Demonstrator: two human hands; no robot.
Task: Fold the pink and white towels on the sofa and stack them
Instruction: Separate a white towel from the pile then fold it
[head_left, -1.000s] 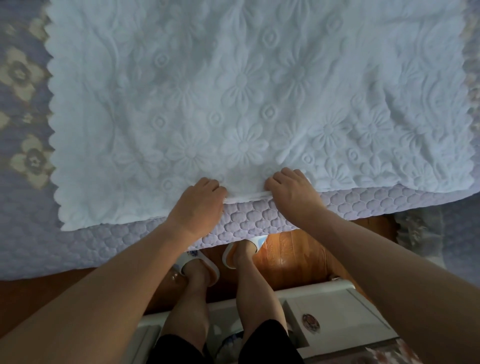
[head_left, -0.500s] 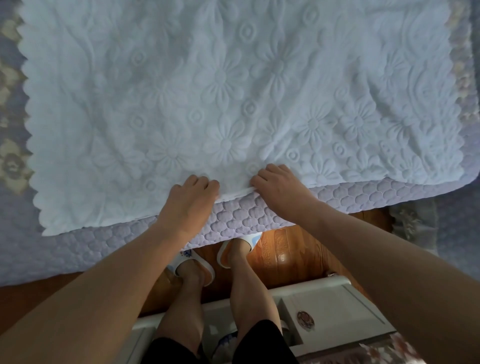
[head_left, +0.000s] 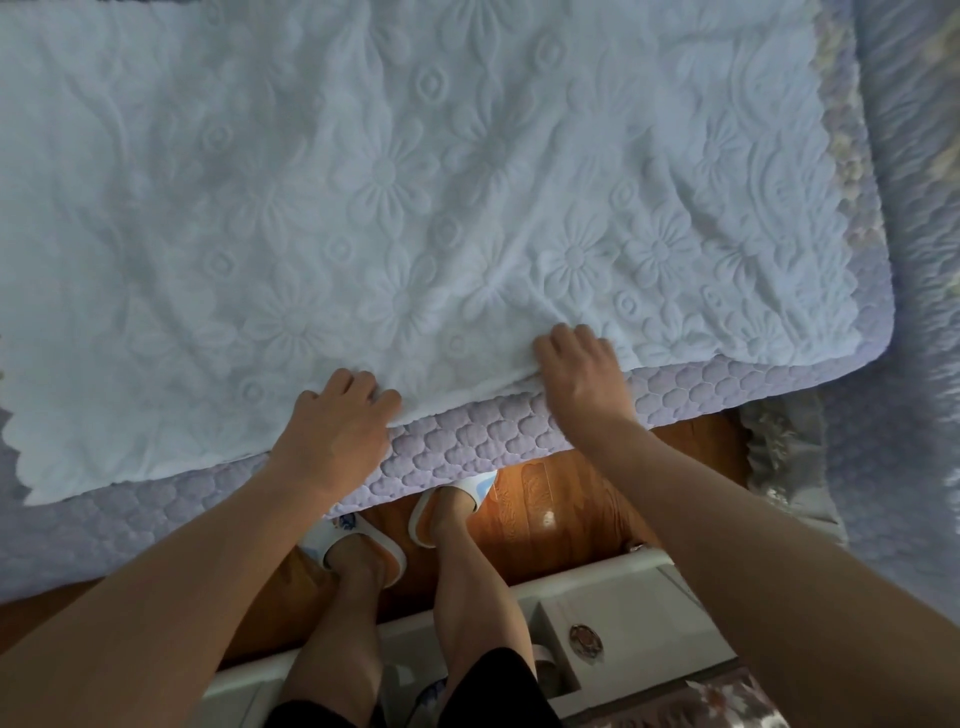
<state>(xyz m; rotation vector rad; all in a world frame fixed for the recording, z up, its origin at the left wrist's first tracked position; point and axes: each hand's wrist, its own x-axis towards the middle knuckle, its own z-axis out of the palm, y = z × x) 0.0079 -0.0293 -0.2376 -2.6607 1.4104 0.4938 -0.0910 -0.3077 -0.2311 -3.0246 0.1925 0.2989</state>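
The white towel (head_left: 415, 208), embossed with flowers, lies spread flat across the sofa seat. My left hand (head_left: 337, 423) grips its near edge left of the middle, fingers curled on top and the thumb hidden beneath. Farther right on the same edge, my right hand (head_left: 582, 371) holds the towel with curled fingers, and the cloth bunches slightly beside it. No pink towel is in view.
The sofa wears a lavender quilted cover (head_left: 519, 441), which shows below the towel's edge. My slippered feet stand on the wooden floor (head_left: 561, 499) between the sofa and a pale low table (head_left: 639, 613) behind my legs. A patterned cushion (head_left: 914, 156) is at right.
My hands have slid apart along the towel's near edge, the right one farthest to the right. The view has shifted right, so the towel's left edge now runs out of frame.
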